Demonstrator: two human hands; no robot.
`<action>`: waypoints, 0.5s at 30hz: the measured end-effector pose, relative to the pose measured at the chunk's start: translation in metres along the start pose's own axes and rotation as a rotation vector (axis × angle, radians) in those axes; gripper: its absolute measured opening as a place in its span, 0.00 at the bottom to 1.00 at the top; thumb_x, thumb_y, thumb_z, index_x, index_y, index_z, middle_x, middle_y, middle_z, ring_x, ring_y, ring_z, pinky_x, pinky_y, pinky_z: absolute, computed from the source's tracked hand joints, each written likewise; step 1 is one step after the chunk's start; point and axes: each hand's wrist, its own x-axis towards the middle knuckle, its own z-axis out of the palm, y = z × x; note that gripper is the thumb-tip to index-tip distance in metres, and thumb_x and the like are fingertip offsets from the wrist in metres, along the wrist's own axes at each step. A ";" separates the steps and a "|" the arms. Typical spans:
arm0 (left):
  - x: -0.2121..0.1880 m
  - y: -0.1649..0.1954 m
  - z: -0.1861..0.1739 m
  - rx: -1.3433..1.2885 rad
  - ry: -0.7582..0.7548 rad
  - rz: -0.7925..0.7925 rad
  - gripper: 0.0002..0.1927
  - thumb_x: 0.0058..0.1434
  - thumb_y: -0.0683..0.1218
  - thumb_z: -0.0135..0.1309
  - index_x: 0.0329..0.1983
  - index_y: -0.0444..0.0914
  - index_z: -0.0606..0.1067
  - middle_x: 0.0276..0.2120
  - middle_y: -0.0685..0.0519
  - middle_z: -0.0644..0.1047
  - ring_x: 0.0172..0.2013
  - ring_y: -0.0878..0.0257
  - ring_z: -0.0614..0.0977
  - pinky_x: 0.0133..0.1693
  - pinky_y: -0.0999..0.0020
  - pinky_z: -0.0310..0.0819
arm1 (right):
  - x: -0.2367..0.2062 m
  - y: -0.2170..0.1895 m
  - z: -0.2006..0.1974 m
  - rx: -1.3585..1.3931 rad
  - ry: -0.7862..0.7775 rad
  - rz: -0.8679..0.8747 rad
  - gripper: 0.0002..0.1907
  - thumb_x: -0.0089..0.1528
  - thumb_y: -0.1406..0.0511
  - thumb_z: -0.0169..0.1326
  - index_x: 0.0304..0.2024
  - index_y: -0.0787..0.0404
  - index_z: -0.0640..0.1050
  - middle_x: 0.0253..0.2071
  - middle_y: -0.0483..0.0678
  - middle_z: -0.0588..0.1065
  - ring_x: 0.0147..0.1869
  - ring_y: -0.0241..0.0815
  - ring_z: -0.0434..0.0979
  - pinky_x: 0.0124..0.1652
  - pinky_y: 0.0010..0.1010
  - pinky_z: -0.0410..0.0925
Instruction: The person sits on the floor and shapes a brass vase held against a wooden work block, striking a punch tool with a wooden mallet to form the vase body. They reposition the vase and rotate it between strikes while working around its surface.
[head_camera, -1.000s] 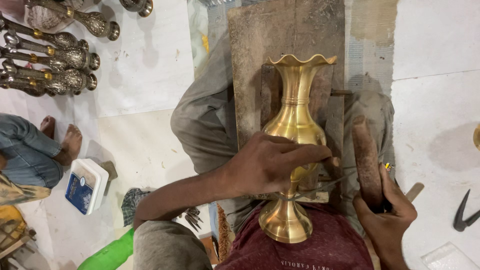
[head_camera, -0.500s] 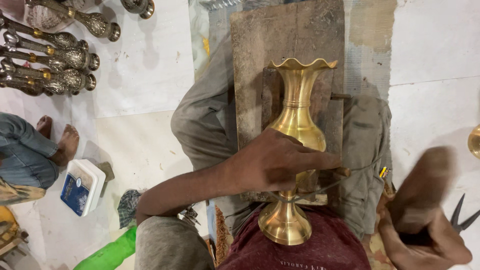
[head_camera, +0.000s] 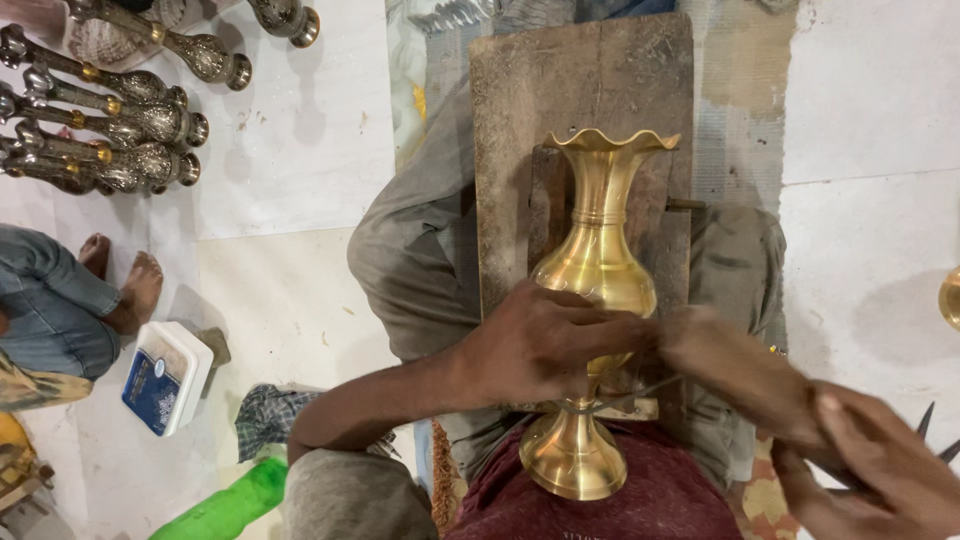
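Note:
A brass vase (head_camera: 598, 235) with a scalloped rim lies lengthwise on a worn wooden board (head_camera: 580, 90) across my lap, its foot toward me. My left hand (head_camera: 545, 342) is clamped over the vase's belly, and a thin metal rod (head_camera: 640, 390) pokes out beneath its fingers by the stem. My right hand (head_camera: 880, 462) is at the lower right, closed on a short wooden stick (head_camera: 735, 368). The stick is blurred, and its far end reaches the fingers of my left hand.
Several silver-coloured vases (head_camera: 110, 130) lie on the white floor at the top left. Another person's bare feet (head_camera: 125, 288) are at the left. Nearby are a white and blue box (head_camera: 165, 375), a checked cloth (head_camera: 270, 420) and a green object (head_camera: 230, 505). Dark metal points (head_camera: 935, 440) show at the right edge.
My right hand swung the wooden stick out to the right and has brought it back in toward the vase's stem. My left hand and the vase stayed in place.

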 end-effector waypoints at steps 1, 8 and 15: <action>-0.001 0.003 -0.001 0.004 0.009 -0.008 0.25 0.62 0.50 0.55 0.61 0.37 0.75 0.45 0.46 0.84 0.38 0.57 0.87 0.37 0.64 0.85 | 0.007 0.000 -0.005 -0.037 0.002 -0.082 0.34 0.44 0.75 0.64 0.54 0.71 0.73 0.41 0.60 0.77 0.49 0.52 0.82 0.55 0.44 0.78; -0.015 0.013 0.004 0.032 0.195 -0.023 0.26 0.54 0.39 0.49 0.58 0.32 0.74 0.49 0.42 0.82 0.44 0.52 0.87 0.48 0.57 0.87 | 0.083 -0.013 -0.051 -0.171 -0.080 -0.423 0.20 0.45 0.74 0.61 0.41 0.61 0.76 0.49 0.69 0.75 0.50 0.62 0.81 0.44 0.40 0.79; -0.019 0.017 0.026 0.032 0.373 -0.211 0.21 0.46 0.39 0.53 0.45 0.28 0.78 0.21 0.48 0.74 0.20 0.58 0.76 0.22 0.58 0.71 | 0.129 -0.054 -0.058 0.036 -0.357 0.303 0.43 0.48 0.75 0.60 0.68 0.52 0.71 0.59 0.57 0.74 0.46 0.46 0.85 0.32 0.30 0.79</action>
